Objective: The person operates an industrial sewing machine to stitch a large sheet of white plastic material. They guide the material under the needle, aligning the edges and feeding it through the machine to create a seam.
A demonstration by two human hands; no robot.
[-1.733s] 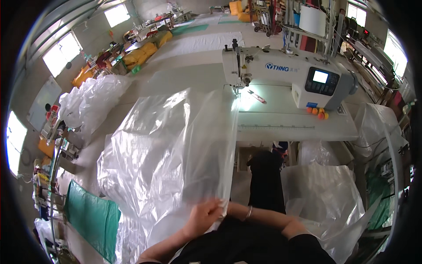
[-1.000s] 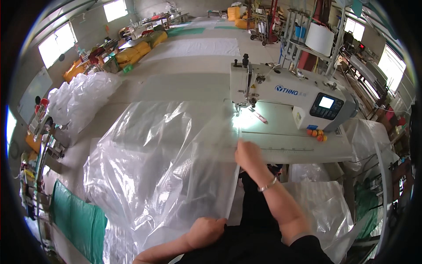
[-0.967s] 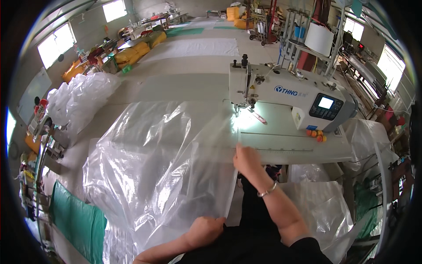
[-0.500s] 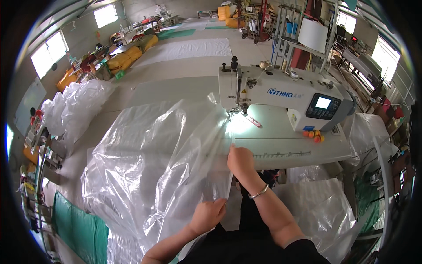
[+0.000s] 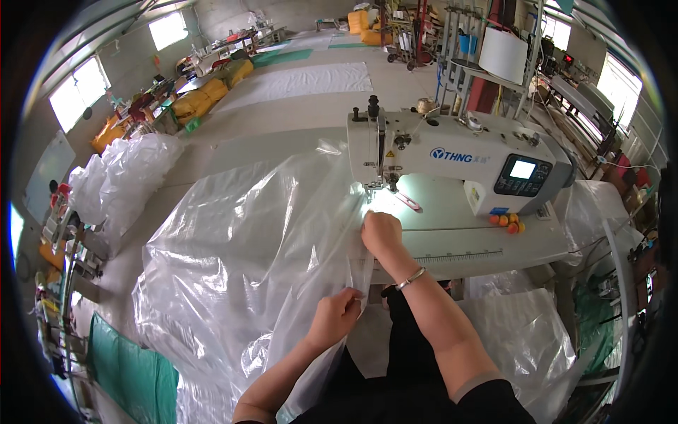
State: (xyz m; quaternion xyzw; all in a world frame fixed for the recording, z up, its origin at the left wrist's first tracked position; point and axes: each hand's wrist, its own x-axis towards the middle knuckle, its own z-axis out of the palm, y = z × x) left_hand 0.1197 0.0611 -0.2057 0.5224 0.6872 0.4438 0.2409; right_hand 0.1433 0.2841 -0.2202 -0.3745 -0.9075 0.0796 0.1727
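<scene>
A large clear plastic sheet [image 5: 233, 261] drapes over the left of the sewing table and down its front. Its right edge runs up under the needle of a white sewing machine [image 5: 452, 152]. Just in front of the lit needle area, my right hand [image 5: 382, 235] pinches that edge. Lower down and nearer me, my left hand [image 5: 335, 316] grips the same edge, thumb and fingers closed. A bangle circles my right wrist. Pink-handled thread snips [image 5: 409, 202] lie on the table right of the needle.
Several small orange-yellow balls or fruits [image 5: 507, 223] sit below the machine's screen. A ruler strip [image 5: 459, 256] runs along the table's front edge. A white thread cone [image 5: 503, 56] stands behind. Bunched plastic [image 5: 127, 169] lies at left, more plastic sheet [image 5: 515, 339] at lower right.
Both hands have moved away from me, toward the needle, and the sheet's right edge has gone with them. The folds of the sheet have shifted.
</scene>
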